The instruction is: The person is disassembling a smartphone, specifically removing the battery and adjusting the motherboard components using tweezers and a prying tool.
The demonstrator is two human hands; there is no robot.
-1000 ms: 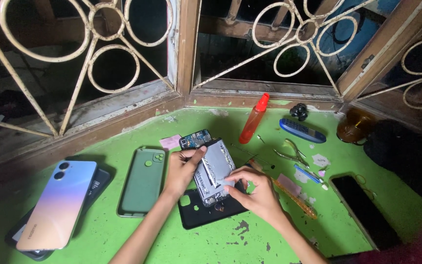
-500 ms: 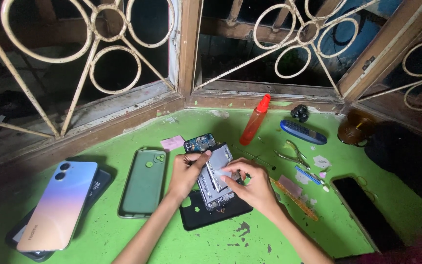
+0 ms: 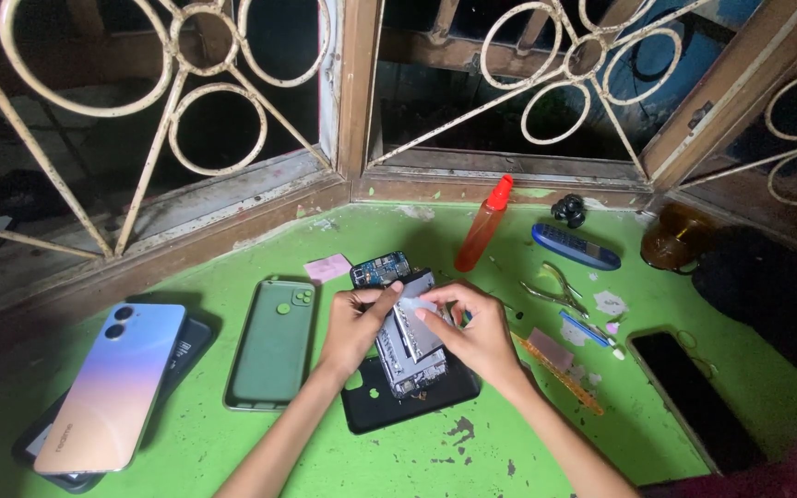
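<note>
An opened phone [image 3: 408, 346] with its bare grey inner frame showing lies tilted over a black back cover [image 3: 398, 406] on the green table. My left hand [image 3: 352, 327] grips the phone's left edge, thumb across its top. My right hand [image 3: 474, 334] pinches a small pale strip [image 3: 415, 304] at the phone's upper part. A small circuit board [image 3: 380, 270] lies just beyond the phone.
A green phone case [image 3: 274, 343] lies left of my hands, and a pastel phone [image 3: 114, 385] on a dark one farther left. Red-capped bottle [image 3: 483, 226], blue case [image 3: 576, 246], tweezers [image 3: 553, 291], orange pry tool [image 3: 560, 373] and black screen [image 3: 694, 398] sit to the right. Window grilles stand behind.
My right hand has moved up from the phone's lower right edge to its top, meeting my left thumb there and pinching the pale strip. The phone has barely shifted.
</note>
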